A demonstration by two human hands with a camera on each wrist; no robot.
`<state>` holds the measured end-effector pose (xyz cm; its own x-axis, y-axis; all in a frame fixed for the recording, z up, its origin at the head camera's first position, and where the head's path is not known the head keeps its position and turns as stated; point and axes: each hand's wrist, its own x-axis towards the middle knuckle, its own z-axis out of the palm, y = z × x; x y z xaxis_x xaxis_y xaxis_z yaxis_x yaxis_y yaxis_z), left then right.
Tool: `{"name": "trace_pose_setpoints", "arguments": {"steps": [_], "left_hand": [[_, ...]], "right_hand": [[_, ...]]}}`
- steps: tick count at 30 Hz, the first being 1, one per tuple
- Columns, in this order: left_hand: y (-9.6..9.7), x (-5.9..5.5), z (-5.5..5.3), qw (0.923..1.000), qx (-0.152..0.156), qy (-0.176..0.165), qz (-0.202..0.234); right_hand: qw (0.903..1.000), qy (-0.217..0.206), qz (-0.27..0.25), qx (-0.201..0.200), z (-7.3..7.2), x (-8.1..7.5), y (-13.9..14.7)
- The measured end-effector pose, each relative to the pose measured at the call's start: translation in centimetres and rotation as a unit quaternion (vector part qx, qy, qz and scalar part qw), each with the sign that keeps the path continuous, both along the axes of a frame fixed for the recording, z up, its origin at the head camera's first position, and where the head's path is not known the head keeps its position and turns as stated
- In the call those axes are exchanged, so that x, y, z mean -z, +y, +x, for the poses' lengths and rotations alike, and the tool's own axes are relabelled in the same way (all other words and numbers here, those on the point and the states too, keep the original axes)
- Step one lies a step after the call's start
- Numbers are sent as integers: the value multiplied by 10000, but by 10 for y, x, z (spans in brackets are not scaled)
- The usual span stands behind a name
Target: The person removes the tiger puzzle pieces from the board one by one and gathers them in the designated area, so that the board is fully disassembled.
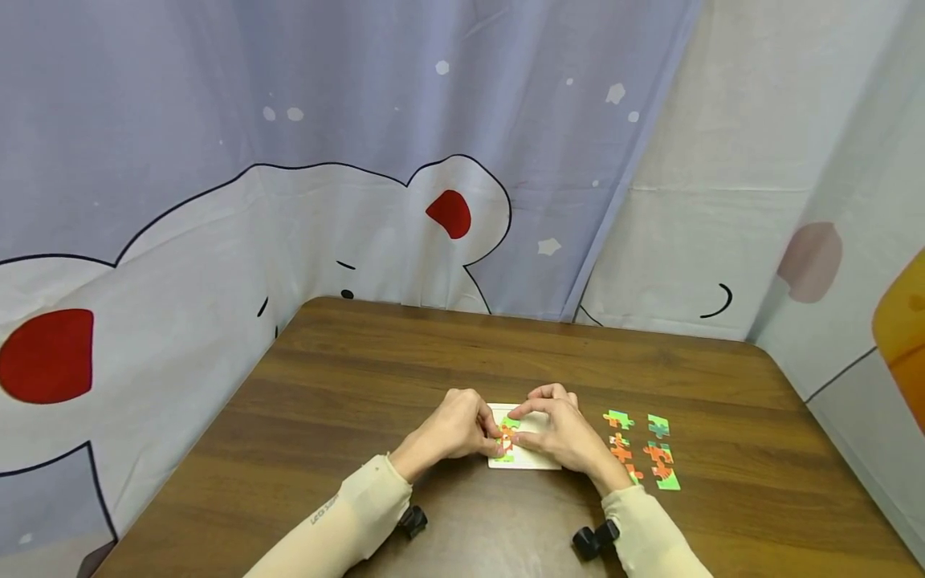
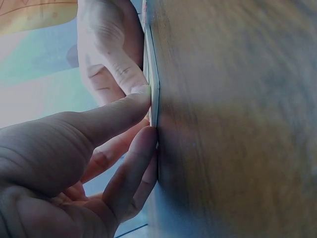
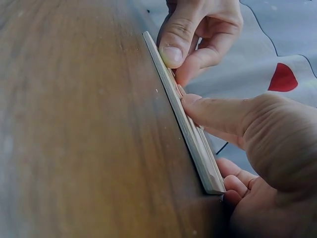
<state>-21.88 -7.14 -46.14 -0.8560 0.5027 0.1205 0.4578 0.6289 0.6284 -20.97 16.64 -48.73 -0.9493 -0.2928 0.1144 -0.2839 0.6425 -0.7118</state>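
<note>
A pale, flat puzzle board (image 1: 533,460) lies on the table in front of me. Green and orange jigsaw pieces (image 1: 507,442) sit together along its left part, partly covered by my fingers. My left hand (image 1: 457,424) comes in from the left, its thumb and forefinger gripping a piece at the board's left side. From the right, my right hand (image 1: 564,431) reaches over the board, holding the pieces between thumb and forefinger. In the right wrist view, both thumbs are down at the pieces, and the right hand's other fingers curl beside the board's near corner (image 3: 214,184).
Several loose green and orange jigsaw pieces (image 1: 661,455) lie in two columns to the right of the board. The brown wooden table (image 1: 347,377) is bordered by printed curtains (image 1: 361,225) at the back and sides. A black wrist strap (image 1: 596,539) shows on the right forearm.
</note>
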Motion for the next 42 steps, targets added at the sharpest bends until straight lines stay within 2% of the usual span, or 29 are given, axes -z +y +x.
{"name": "trace_pose_setpoints", "arguments": {"steps": [5,9,17,25,29,35,42], "left_hand": [[-1,1,-1,10000,2,-31,25],[-1,2,-1,10000,11,-23,26],[-1,3,-1,9999,70,45,126],[-1,1,1,9998,75,112,135],[-1,0,2,9999,77,6,131],[0,1,1,9999,67,-59,139],[-1,1,1,9998,60,-52,154]], "right_hand": [[9998,-60,-135,165,-1,1,0],[9990,108,-238,357,0,-1,3],[9973,397,-413,456,0,-16,14],[9946,637,-481,661,-2,-39,52],[9934,724,-450,769,-2,-47,76],[9933,706,-417,812,0,-52,101],[9943,687,-392,719,-3,-51,115]]}}
